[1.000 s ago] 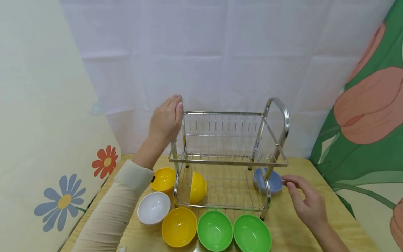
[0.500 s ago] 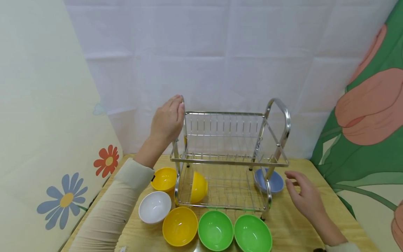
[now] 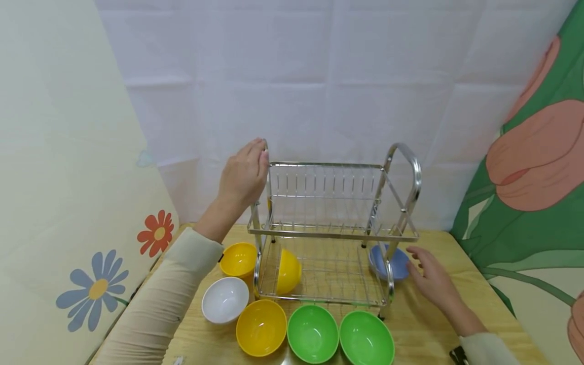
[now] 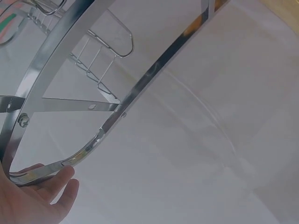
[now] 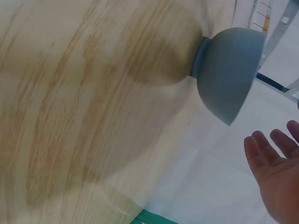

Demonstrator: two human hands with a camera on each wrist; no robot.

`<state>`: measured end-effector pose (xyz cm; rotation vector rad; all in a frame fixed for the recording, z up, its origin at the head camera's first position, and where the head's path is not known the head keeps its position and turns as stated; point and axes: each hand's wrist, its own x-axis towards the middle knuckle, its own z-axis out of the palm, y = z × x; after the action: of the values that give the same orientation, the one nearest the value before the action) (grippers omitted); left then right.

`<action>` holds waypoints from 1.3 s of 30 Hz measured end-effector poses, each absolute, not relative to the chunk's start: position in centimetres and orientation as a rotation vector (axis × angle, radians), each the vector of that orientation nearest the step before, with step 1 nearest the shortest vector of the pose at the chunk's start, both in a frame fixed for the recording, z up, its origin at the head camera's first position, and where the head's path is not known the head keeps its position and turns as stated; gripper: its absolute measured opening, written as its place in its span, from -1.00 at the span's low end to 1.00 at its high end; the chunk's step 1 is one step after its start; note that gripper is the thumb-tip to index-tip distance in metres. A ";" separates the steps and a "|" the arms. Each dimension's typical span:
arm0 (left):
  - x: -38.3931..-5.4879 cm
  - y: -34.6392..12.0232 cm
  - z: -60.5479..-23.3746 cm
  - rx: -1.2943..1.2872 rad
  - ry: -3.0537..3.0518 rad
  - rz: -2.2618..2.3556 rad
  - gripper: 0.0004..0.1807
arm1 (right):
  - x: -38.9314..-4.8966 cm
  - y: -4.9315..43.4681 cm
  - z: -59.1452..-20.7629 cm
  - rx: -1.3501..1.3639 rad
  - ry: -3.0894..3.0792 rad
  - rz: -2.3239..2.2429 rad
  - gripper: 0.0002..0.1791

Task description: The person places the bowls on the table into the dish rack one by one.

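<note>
A two-tier metal dish rack [image 3: 319, 235] stands on the wooden table. My left hand [image 3: 244, 175] grips the top of its left side frame; in the left wrist view its fingers bend round the metal bar [image 4: 84, 151]. Right of the rack, a blue bowl [image 3: 399, 264] sits upright on the table, partly behind a rack leg. My right hand [image 3: 433, 285] is beside this bowl, fingers spread and holding nothing. The right wrist view has a gap between the fingers and the bowl's rim. Inside the lower tier, a yellow bowl [image 3: 290, 272] stands on its side at the left.
In front of the rack are two green bowls [image 3: 313, 334] and a yellow bowl [image 3: 261, 328]. A white bowl [image 3: 225, 300] and another yellow bowl [image 3: 239, 257] sit at its left. White cloth [image 3: 292, 81] hangs behind, with printed panels [image 3: 534, 152] at both sides.
My right hand has come away from the blue bowl's rim, then shifted a little back towards it. My left hand keeps its grip on the rack. The bowls stay where they were.
</note>
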<state>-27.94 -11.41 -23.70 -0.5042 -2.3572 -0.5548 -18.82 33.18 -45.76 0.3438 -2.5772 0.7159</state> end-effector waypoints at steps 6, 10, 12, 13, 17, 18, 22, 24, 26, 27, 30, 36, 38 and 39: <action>-27.8 -11.4 -23.7 -0.506 -2.371 -0.557 -0.41 | -19.5 33.0 -46.2 0.324 -2.669 0.772 -0.45; -27.7 -11.3 -23.7 -0.506 -2.380 -0.545 -0.40 | -20.0 33.1 -46.4 0.319 -2.718 0.771 -0.36; -27.8 -11.3 -23.7 -0.507 -2.381 -0.543 -0.40 | -20.3 33.2 -46.6 0.329 -2.758 0.778 -0.29; -27.8 -11.3 -23.8 -0.506 -2.381 -0.541 -0.41 | -20.4 33.2 -46.7 0.336 -2.776 0.780 -0.26; -27.9 -11.3 -23.8 -0.508 -2.377 -0.540 -0.41 | -21.0 33.4 -47.2 0.370 -2.815 0.783 -0.17; -27.9 -11.3 -23.8 -0.508 -2.377 -0.541 -0.41 | -21.1 33.5 -47.3 0.378 -2.815 0.776 -0.17; -27.9 -11.3 -23.8 -0.511 -2.371 -0.542 -0.42 | -21.5 33.7 -47.7 0.399 -2.817 0.757 -0.19; -28.0 -11.3 -23.8 -0.515 -2.367 -0.544 -0.42 | -21.5 33.8 -47.8 0.403 -2.836 0.763 -0.19; -28.0 -11.3 -23.8 -0.520 -2.361 -0.542 -0.42 | -21.5 33.7 -47.9 0.411 -2.853 0.764 -0.20; -28.0 -11.4 -23.8 -0.521 -2.359 -0.541 -0.42 | -21.5 33.7 -48.0 0.417 -2.859 0.762 -0.20; -28.0 -11.4 -23.8 -0.523 -2.356 -0.541 -0.42 | -21.5 33.7 -48.1 0.445 -2.878 0.743 -0.19; -27.8 -11.5 -23.8 -0.524 -2.362 -0.537 -0.43 | -21.6 33.7 -48.1 0.502 -2.905 0.796 -0.10; -27.8 -11.5 -23.7 -0.525 -2.367 -0.536 -0.43 | -21.6 33.6 -48.0 0.513 -2.914 0.819 -0.05; -27.7 -11.5 -23.7 -0.525 -2.371 -0.535 -0.42 | -21.7 33.6 -48.0 0.520 -2.918 0.818 -0.01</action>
<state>-27.70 -11.54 -23.70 -0.5246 -2.3710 -0.5349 -21.68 33.60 -48.02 0.5200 -2.9175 0.8180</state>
